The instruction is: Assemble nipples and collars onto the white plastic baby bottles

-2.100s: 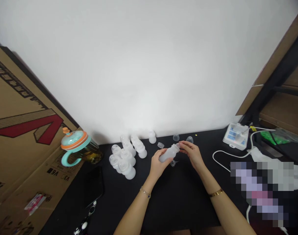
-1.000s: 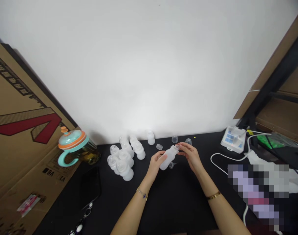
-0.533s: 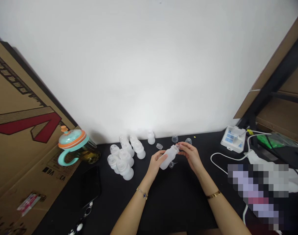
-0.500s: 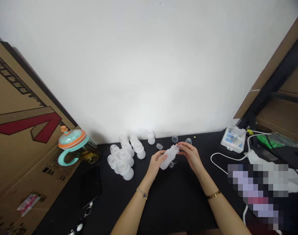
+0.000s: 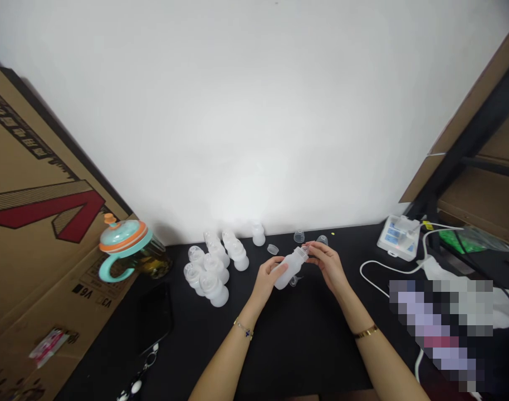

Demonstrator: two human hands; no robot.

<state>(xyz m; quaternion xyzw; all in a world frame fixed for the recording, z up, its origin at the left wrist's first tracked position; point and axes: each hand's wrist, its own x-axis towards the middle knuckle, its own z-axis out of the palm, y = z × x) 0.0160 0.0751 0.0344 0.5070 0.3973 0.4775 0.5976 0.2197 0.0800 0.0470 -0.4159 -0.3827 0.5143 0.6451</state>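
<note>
My left hand (image 5: 269,278) is wrapped round the body of a milky white baby bottle (image 5: 288,268), which tilts with its neck up and to the right. At the bottle's mouth, my right hand (image 5: 326,262) pinches a small clear nipple (image 5: 306,250). Its fingertips hide part of that piece. Under the bottle lies a small clear part (image 5: 294,280). Behind my hands are a clear ring (image 5: 273,249), a clear dome cap (image 5: 299,236) and another clear cap (image 5: 322,240). Several capped baby bottles (image 5: 218,292) stand grouped to the left, and one bottle (image 5: 258,234) stands by the wall.
At the left are a lidded jug (image 5: 125,245), a black phone (image 5: 155,317) with a beaded strap, and a large cardboard box (image 5: 41,223). To the right lie a white box (image 5: 399,238), a white cable (image 5: 373,264) and a green bag (image 5: 459,240). A white wall bounds the black table.
The bottle and both hands have shifted very slightly. The clear piece in my right fingers now shows more plainly at the bottle's mouth. The other things stay where they were.
</note>
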